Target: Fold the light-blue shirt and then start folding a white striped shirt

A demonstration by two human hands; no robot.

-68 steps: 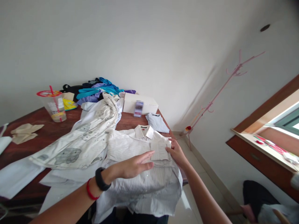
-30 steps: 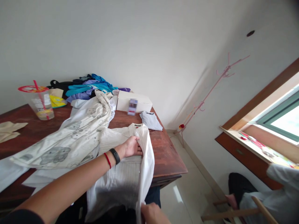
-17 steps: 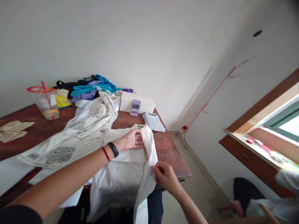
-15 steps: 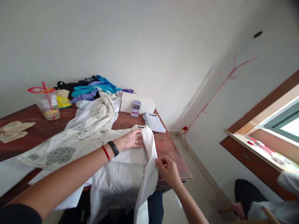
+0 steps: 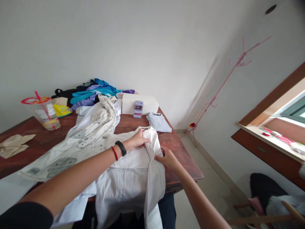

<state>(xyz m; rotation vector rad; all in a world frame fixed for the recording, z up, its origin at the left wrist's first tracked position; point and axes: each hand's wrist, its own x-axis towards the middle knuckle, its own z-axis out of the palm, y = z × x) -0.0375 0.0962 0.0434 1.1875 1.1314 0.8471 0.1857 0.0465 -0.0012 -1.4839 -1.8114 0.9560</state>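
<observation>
A white, finely striped long-sleeved shirt (image 5: 133,160) lies over the front edge of the table, its lower part hanging down toward me. Near its neckline, my left hand (image 5: 138,139) grips the cloth by the shoulder, thumb on top and some fingertips hidden. On the shirt's right side, my right hand (image 5: 168,158) pinches the outer edge of the folded-in sleeve (image 5: 156,175), with the thumb above and the fingers partly beneath. To the left, against this shirt, lies a long cream garment (image 5: 83,140) with grey animal prints.
The dark red wooden table (image 5: 183,159) carries a folded pale blue garment (image 5: 159,122), a white box (image 5: 130,103), a clothes heap (image 5: 100,90) and a plastic cup (image 5: 46,116) with a straw. A pink coat rack (image 5: 224,84) leans by the wall.
My right hand has come in to the shirt's edge and taken hold of the sleeve. My left hand has closed on the shoulder cloth. The view has shifted slightly.
</observation>
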